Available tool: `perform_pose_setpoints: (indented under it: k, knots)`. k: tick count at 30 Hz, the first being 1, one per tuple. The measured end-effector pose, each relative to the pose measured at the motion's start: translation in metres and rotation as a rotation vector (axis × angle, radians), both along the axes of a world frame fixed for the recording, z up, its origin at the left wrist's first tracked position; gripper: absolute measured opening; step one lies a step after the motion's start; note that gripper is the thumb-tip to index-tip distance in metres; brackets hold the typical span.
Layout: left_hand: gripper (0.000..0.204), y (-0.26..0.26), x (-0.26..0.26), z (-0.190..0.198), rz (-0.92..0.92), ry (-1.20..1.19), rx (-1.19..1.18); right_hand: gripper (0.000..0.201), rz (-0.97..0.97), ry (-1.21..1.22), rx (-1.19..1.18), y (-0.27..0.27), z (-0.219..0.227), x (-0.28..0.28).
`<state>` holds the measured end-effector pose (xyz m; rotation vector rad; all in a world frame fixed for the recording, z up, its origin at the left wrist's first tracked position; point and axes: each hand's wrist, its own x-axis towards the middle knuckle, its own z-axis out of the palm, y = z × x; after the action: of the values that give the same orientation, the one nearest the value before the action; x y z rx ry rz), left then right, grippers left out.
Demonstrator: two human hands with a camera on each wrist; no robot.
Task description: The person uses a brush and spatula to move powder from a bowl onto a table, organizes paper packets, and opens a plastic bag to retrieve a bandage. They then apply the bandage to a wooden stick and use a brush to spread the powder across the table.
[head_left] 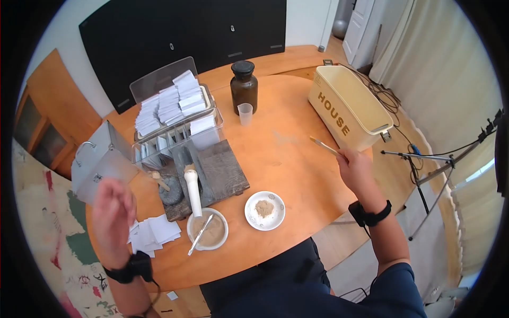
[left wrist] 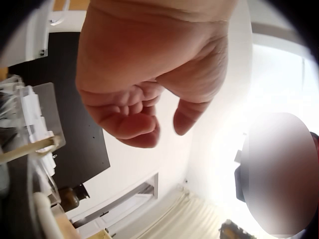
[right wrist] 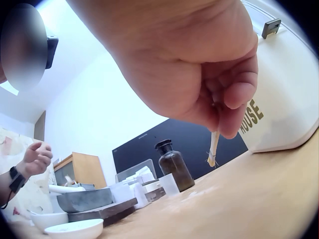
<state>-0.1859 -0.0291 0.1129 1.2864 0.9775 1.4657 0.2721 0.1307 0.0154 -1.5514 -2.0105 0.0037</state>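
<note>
My right hand (head_left: 356, 172) pinches a small brush (head_left: 324, 145) between thumb and fingers, above the right side of the table. Its bristles (right wrist: 212, 160) point down toward the tabletop in the right wrist view. Faint pale powder (head_left: 286, 139) marks the wood left of the brush. Raised at the left, my left hand (head_left: 114, 214) holds nothing, its fingers loosely bent (left wrist: 134, 124). Near the front edge stand a white plate (head_left: 279, 216) with a small heap of tan powder and a white bowl (head_left: 225, 236) of similar powder, a spatula (head_left: 201, 233) lying across it.
A white pestle (head_left: 193, 193) leans over a grey trough (head_left: 183, 156) on a dark board (head_left: 225, 172). Behind are a box of paper packets (head_left: 169, 106), a brown bottle (head_left: 244, 90) and a plastic cup (head_left: 245, 114). A cream HOUSE bin (head_left: 339, 114) stands right; paper slips (head_left: 154, 233) lie left.
</note>
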Motion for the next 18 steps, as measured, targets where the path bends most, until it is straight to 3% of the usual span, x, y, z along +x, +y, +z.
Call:
perform_pose_setpoints:
  k: [4, 6, 8, 11, 13, 18]
  knots:
    - [0.036, 0.082, 0.047, 0.06, 0.094, 0.518, -0.197, 0.008, 0.027, 0.05, -0.041, -0.008, 0.003, 0.006]
    - [0.043, 0.135, 0.069, 0.064, 0.047, 0.9, -0.075, 0.008, 0.039, 0.063, -0.064, -0.012, 0.005, 0.008]
    - [0.045, 0.185, 0.096, 0.06, 0.136, 1.186, -0.08, 0.007, 0.074, 0.179, -0.072, -0.021, 0.005, 0.01]
    - [0.058, 0.264, 0.112, 0.033, 0.142, 1.255, -0.091, 0.007, 0.068, 0.238, -0.07, -0.033, 0.005, 0.016]
    - [0.07, 0.301, 0.122, 0.018, 0.267, 1.411, -0.104, 0.007, 0.066, 0.262, -0.095, -0.038, 0.003, 0.026]
    - [0.084, 0.354, 0.134, -0.001, 0.244, 1.367, -0.156, 0.006, 0.113, 0.336, -0.126, -0.049, -0.006, 0.046]
